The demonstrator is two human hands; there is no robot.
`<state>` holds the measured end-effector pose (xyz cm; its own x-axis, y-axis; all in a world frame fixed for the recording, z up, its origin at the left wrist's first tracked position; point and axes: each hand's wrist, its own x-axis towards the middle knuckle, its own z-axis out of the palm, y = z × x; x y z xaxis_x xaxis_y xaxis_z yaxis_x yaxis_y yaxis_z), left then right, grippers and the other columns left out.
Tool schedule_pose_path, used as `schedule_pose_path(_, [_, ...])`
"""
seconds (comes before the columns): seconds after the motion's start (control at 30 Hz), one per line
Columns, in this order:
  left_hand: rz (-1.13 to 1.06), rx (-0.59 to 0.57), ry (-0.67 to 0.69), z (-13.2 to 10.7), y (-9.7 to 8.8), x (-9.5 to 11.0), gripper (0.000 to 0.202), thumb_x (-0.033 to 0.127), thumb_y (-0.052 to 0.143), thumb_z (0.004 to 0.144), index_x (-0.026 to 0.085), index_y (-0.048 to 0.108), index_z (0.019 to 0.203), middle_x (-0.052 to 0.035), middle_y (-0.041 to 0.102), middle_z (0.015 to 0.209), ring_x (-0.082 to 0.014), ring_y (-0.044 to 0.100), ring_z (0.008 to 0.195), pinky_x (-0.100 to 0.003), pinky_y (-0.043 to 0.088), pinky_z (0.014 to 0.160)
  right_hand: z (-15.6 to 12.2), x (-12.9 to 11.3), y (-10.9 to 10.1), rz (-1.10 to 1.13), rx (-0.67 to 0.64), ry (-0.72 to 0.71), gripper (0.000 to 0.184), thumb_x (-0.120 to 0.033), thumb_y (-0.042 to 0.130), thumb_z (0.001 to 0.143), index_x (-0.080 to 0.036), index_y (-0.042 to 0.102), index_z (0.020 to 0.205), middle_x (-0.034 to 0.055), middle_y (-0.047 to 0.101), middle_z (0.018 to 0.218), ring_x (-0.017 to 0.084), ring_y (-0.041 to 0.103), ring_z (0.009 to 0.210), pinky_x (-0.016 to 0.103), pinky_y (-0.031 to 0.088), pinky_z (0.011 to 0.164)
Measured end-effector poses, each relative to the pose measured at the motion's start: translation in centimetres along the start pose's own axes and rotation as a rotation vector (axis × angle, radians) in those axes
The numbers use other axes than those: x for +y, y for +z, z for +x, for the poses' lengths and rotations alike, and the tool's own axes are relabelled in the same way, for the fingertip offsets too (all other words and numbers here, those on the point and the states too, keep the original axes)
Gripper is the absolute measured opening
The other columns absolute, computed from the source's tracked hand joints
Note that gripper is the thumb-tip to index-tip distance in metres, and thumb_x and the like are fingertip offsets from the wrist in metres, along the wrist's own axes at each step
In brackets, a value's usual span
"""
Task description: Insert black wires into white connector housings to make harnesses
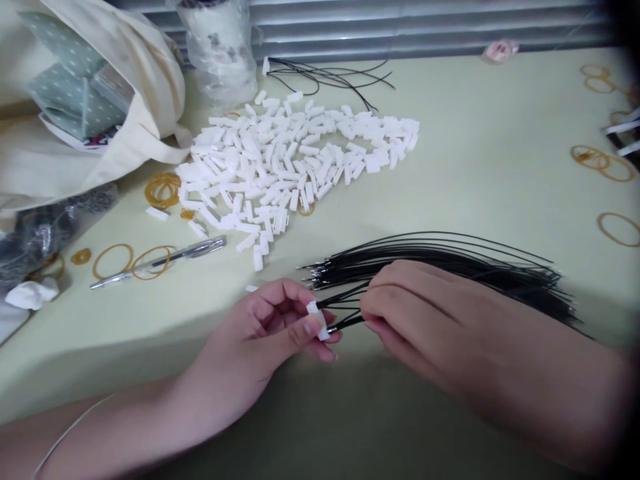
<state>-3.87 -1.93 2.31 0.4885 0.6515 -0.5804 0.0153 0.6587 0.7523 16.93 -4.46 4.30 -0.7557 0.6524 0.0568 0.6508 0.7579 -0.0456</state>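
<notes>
Between the thumb and fingers of my left hand (280,327) is a small white connector housing (319,321). Several thin black wires (350,301) run from its right side into my right hand (420,313), whose fingers are pinched round them. A metal tip shows on a wire at the housing's lower end. Just behind my right hand lies a thick bundle of black wires (425,250), with bare metal terminals at its left end. A large pile of white connector housings (280,160) spreads over the table beyond my left hand.
A finished-looking connector with black wires (325,73) lies at the back, near a plastic-wrapped cup (220,53). At left are a cloth bag (160,87), a pen (200,248) and rubber bands (163,190). More rubber bands (619,230) lie at right.
</notes>
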Motion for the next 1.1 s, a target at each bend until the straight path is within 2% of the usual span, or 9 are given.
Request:
schedule_pose_path(0.2, [0.025, 0.02, 0.009, -0.1, 0.1, 0.1, 0.014, 0.024, 0.066, 0.081, 0.017, 0.055, 0.083, 0.0042, 0.063, 0.068, -0.0073, 0.064, 0.061, -0.015, 0.045, 0.059, 0.4, 0.0, -0.5, -0.034, 0.059, -0.037, 0.02, -0.001, 0.042, 0.07, -0.013, 0.058, 0.072, 0.0066, 0.047, 0.075, 0.02, 0.041, 0.07, 0.035, 0.03, 0.061])
schedule_pose_path(0.4, [0.022, 0.028, 0.017, 0.0, 0.1, 0.2, 0.015, 0.023, 0.067, 0.08, 0.016, 0.055, 0.083, 0.0041, 0.063, 0.068, -0.0083, 0.064, 0.062, -0.017, 0.046, 0.061, 0.3, -0.5, -0.5, -0.163, 0.041, -0.023, 0.018, -0.003, 0.042, 0.071, -0.014, 0.056, 0.072, 0.0074, 0.046, 0.073, 0.021, 0.04, 0.071, 0.035, 0.027, 0.059])
schedule_pose_path(0.67, [-0.012, 0.013, 0.013, -0.1, 0.0, 0.1, 0.013, 0.022, 0.067, 0.081, 0.016, 0.055, 0.082, 0.0042, 0.065, 0.066, -0.0067, 0.064, 0.061, -0.014, 0.046, 0.06, 0.5, -1.2, -0.2, -0.079, 0.083, -0.001, 0.018, 0.0, 0.043, 0.07, -0.015, 0.054, 0.07, 0.0058, 0.047, 0.071, 0.02, 0.041, 0.067, 0.034, 0.026, 0.058])
schedule_pose_path(0.9, [-0.057, -0.02, -0.01, -0.3, -0.1, 0.0, 0.011, 0.02, 0.065, 0.082, 0.016, 0.056, 0.084, 0.0044, 0.066, 0.068, -0.0058, 0.065, 0.061, -0.014, 0.047, 0.061, 0.9, -1.9, 0.3, -0.077, 0.136, 0.022, 0.016, -0.003, 0.043, 0.077, -0.014, 0.054, 0.073, 0.0049, 0.046, 0.071, 0.019, 0.041, 0.067, 0.033, 0.028, 0.062])
schedule_pose_path(1.03, [-0.045, -0.027, 0.003, -0.1, 0.0, 0.1, 0.011, 0.021, 0.064, 0.083, 0.015, 0.055, 0.083, 0.0048, 0.064, 0.066, -0.0057, 0.064, 0.061, -0.014, 0.047, 0.061, 0.9, -1.6, 0.0, -0.004, 0.136, 0.016, 0.016, -0.003, 0.043, 0.079, -0.014, 0.053, 0.073, 0.0045, 0.047, 0.071, 0.019, 0.042, 0.068, 0.033, 0.031, 0.063])
schedule_pose_path(1.1, [-0.024, -0.033, 0.018, -0.1, 0.1, 0.1, 0.01, 0.02, 0.063, 0.083, 0.015, 0.054, 0.083, 0.0049, 0.063, 0.066, -0.0055, 0.063, 0.061, -0.014, 0.046, 0.062, 1.0, -1.3, -0.3, 0.078, 0.134, 0.061, 0.016, -0.007, 0.042, 0.083, -0.015, 0.054, 0.075, 0.0058, 0.051, 0.077, 0.019, 0.044, 0.073, 0.033, 0.034, 0.067])
